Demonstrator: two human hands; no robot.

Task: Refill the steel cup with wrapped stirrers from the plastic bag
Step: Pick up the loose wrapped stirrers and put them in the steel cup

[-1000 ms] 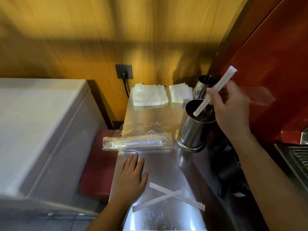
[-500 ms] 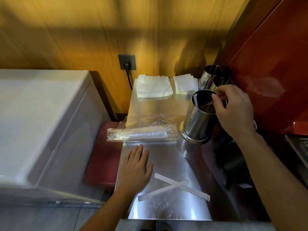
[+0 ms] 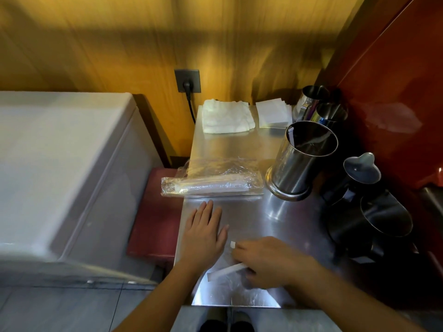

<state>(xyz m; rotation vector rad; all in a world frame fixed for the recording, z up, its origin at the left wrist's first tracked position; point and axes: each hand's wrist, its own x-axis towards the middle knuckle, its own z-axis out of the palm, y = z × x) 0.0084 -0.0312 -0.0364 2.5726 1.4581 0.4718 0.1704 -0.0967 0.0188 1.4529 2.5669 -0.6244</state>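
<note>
Covering two loose stirrers (image 3: 225,273) crossed on the counter (image 3: 239,149), right hand (image 3: 268,262) curls onto them, grip unclear; cup (image 3: 304,161) stands well beyond, up-right; left hand (image 3: 203,233) flat, splayed, bag (image 3: 211,183) ahead.

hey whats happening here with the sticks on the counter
A person is restocking a tall steel cup with paper-wrapped stirrers. Their right hand is down on two loose wrapped stirrers lying near the front of the steel counter, apparently gathering them up. Their left hand lies flat on the counter beside them. The plastic bag, with more stirrers inside, lies farther back, left of the cup.
</note>
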